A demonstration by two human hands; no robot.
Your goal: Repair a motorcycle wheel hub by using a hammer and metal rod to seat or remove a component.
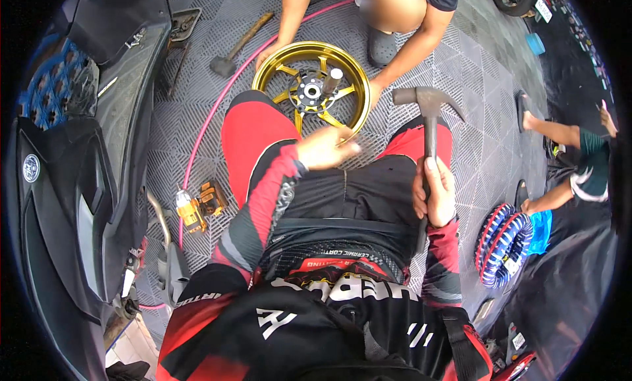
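While head-forward, hammer in right grip

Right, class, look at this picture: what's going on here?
The person's right hand grips a hammer. The left hand is open by a gold wheel's near edge; contact is unclear. Opposite, another person's hands hold the wheel at its sides. A metal cylinder stands near its centre. A mallet lies to the left.
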